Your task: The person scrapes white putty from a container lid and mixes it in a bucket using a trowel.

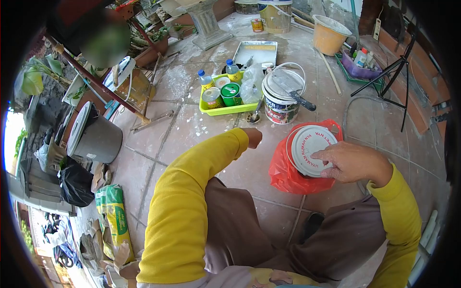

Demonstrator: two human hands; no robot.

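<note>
My right hand (353, 162) lies over the white lid (307, 144) of a bucket, its fingertips touching the red-lettered top. Thumb and forefinger are apart there, with no grip visible. A crumpled red plastic bag (283, 175) surrounds that bucket, which stands on the tiles in front of my knees. Held out over the floor, my left hand (253, 138) looks curled into a loose fist, and nothing shows in it; its fingers are mostly hidden. Just beyond stands a white paint bucket (281, 113) with a broad scraper (295, 91) lying across its lid.
A lime-green tray (225, 111) holds bottles, cans and a clear bag. Behind it sits a paint tray (261, 54). An orange bucket (330, 36), purple basket (357, 70) and black tripod (401, 67) stand right. On the left are a grey bin (103, 139) and green-yellow sack (115, 216).
</note>
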